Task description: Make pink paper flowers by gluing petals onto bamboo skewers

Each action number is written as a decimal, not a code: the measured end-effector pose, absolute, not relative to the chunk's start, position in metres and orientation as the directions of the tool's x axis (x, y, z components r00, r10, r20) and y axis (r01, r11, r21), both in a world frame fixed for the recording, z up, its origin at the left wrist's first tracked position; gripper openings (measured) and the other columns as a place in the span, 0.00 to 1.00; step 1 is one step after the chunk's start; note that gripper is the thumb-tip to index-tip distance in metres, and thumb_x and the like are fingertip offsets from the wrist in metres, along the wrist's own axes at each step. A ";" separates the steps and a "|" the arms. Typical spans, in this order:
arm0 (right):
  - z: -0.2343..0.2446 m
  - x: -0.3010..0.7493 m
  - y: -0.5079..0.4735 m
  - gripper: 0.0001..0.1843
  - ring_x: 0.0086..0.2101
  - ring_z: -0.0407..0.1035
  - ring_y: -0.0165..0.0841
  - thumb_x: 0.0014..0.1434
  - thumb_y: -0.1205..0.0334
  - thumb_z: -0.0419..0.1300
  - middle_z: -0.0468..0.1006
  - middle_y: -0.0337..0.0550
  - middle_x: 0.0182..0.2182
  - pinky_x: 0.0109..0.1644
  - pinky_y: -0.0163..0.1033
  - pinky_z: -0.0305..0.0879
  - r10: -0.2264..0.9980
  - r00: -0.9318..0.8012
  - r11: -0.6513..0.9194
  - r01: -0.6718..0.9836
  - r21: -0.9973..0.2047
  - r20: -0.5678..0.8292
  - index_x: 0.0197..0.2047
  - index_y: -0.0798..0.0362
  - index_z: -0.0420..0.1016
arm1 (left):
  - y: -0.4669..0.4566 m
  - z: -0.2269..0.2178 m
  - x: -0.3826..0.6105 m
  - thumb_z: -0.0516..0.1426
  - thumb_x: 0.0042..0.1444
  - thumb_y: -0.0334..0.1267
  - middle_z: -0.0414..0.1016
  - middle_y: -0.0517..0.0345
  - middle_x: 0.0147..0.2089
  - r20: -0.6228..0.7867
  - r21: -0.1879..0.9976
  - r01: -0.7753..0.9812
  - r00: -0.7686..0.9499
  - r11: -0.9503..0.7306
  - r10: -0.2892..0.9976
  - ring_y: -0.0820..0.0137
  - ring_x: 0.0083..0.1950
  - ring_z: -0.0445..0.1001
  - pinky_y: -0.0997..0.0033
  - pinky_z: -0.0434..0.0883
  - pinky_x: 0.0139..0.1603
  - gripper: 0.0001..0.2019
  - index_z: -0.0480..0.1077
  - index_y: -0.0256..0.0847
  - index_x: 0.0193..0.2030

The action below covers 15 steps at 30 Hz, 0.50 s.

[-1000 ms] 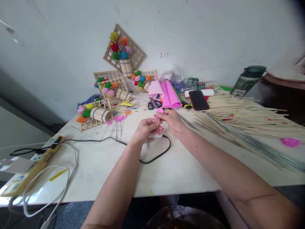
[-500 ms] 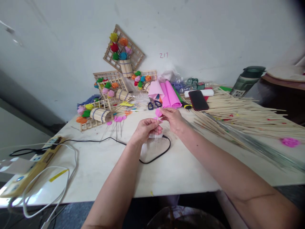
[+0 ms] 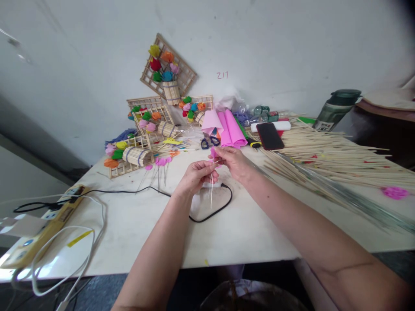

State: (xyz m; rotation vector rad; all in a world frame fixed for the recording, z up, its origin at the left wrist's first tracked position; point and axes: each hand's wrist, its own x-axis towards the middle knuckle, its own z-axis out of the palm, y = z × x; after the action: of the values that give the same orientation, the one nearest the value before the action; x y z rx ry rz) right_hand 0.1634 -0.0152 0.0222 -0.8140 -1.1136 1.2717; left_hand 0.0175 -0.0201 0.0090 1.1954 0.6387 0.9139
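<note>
My left hand (image 3: 196, 177) and my right hand (image 3: 235, 163) meet above the middle of the white table (image 3: 136, 224). Between their pinched fingertips sits a small pink paper flower (image 3: 214, 153) on a thin wooden stick (image 3: 212, 192) that hangs down below the hands. The left fingers pinch the stick just under the flower; the right fingers close on the pink petals from the right. A black cable (image 3: 210, 211) loops on the table beneath the hands.
Wooden lattice frames with coloured paper flowers (image 3: 168, 71) lean on the wall. Pink paper rolls (image 3: 228, 127), scissors (image 3: 210, 141), a red phone (image 3: 270, 135) and a spread of bamboo sticks (image 3: 333, 157) lie behind and right. A power strip (image 3: 48, 220) with white cables sits left.
The stick has slid lower below the hands and shows more plainly. The right fingers have closed further over the pink flower. Both hands stay in the same spot.
</note>
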 end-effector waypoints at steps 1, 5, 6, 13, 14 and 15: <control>0.022 0.164 -0.015 0.16 0.26 0.67 0.28 0.45 0.49 0.62 0.75 0.41 0.26 0.31 0.34 0.62 0.984 -0.045 0.153 -0.292 -0.944 0.174 0.27 0.55 0.74 | -0.020 0.009 0.018 0.62 0.43 0.41 0.72 0.57 0.23 0.042 0.962 -0.254 0.505 0.102 0.862 0.76 0.20 0.69 0.78 0.65 0.21 0.13 0.69 0.33 0.31; 0.021 0.169 -0.010 0.22 0.25 0.69 0.30 0.48 0.42 0.57 0.76 0.45 0.26 0.30 0.35 0.62 0.981 0.089 0.175 -0.046 -0.983 0.171 0.28 0.56 0.74 | -0.020 0.008 0.018 0.63 0.43 0.41 0.72 0.57 0.22 0.040 0.958 -0.265 0.494 0.107 0.869 0.77 0.20 0.69 0.79 0.64 0.20 0.13 0.69 0.32 0.31; 0.020 0.171 -0.009 0.23 0.26 0.69 0.31 0.49 0.41 0.55 0.76 0.45 0.26 0.30 0.35 0.62 0.974 0.127 0.188 0.027 -0.982 0.189 0.28 0.56 0.74 | -0.020 0.008 0.018 0.62 0.43 0.40 0.71 0.58 0.22 0.045 0.957 -0.270 0.493 0.104 0.869 0.77 0.20 0.69 0.79 0.64 0.20 0.13 0.69 0.32 0.31; 0.009 0.176 0.004 0.18 0.21 0.65 0.27 0.46 0.47 0.59 0.75 0.43 0.22 0.26 0.32 0.60 0.949 0.215 0.251 -0.065 -0.966 0.232 0.27 0.56 0.72 | -0.019 0.009 0.018 0.63 0.41 0.40 0.73 0.57 0.22 0.021 0.962 -0.255 0.439 0.102 0.898 0.76 0.20 0.69 0.79 0.64 0.20 0.12 0.70 0.33 0.30; 0.008 0.176 0.004 0.17 0.20 0.63 0.26 0.45 0.49 0.61 0.74 0.41 0.20 0.25 0.32 0.60 0.940 0.238 0.268 -0.071 -0.961 0.244 0.24 0.56 0.71 | -0.019 0.010 0.018 0.63 0.41 0.40 0.73 0.56 0.22 0.012 0.963 -0.249 0.420 0.103 0.907 0.76 0.20 0.70 0.79 0.64 0.20 0.12 0.70 0.33 0.29; 0.008 0.175 0.004 0.16 0.19 0.62 0.25 0.43 0.50 0.63 0.72 0.40 0.17 0.24 0.32 0.59 0.933 0.255 0.282 -0.073 -0.957 0.255 0.22 0.56 0.70 | -0.020 0.011 0.018 0.64 0.40 0.40 0.73 0.56 0.22 0.006 0.964 -0.247 0.402 0.102 0.916 0.75 0.21 0.70 0.79 0.64 0.20 0.12 0.70 0.33 0.29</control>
State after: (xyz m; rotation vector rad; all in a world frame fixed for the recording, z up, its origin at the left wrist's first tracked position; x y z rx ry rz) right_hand 0.1754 0.0042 0.0078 -1.0380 -1.0705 0.8828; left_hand 0.0176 -0.0197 0.0111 1.1475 0.7430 0.9858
